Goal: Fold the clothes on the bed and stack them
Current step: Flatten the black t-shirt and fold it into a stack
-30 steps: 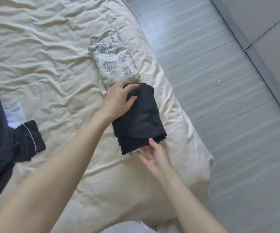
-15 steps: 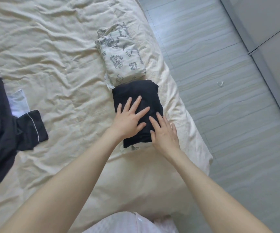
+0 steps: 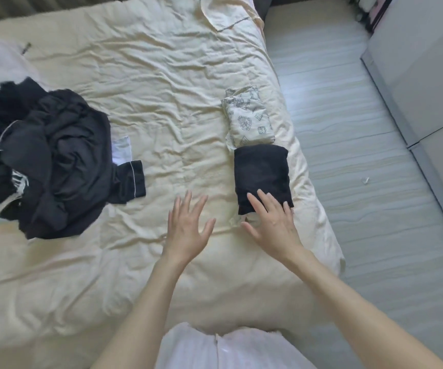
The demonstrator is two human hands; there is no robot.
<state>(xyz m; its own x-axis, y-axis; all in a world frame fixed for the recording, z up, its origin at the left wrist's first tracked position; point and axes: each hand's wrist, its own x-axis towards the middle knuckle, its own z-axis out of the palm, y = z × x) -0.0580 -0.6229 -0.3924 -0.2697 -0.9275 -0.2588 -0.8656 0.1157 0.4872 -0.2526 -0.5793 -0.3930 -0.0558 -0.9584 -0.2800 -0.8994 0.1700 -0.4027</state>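
Note:
A folded black garment (image 3: 261, 171) lies near the bed's right edge, its far end touching a folded cream patterned garment (image 3: 249, 121). My right hand (image 3: 272, 225) is flat, with straight fingers over the black garment's near edge. My left hand (image 3: 187, 230) is spread open above the cream sheet, left of the folded garment, holding nothing. A heap of unfolded black clothes (image 3: 47, 161) with white piping sits at the left of the bed.
The bed (image 3: 161, 89) is covered in a wrinkled cream sheet. A white piece of cloth (image 3: 121, 150) peeks out beside the black heap. Grey floor (image 3: 348, 155) runs along the right, with grey cabinets (image 3: 428, 75) beyond it.
My left hand has lifted off the folded black garment and moved left. My right hand has slid back toward the garment's near edge. The view has widened to show the black heap.

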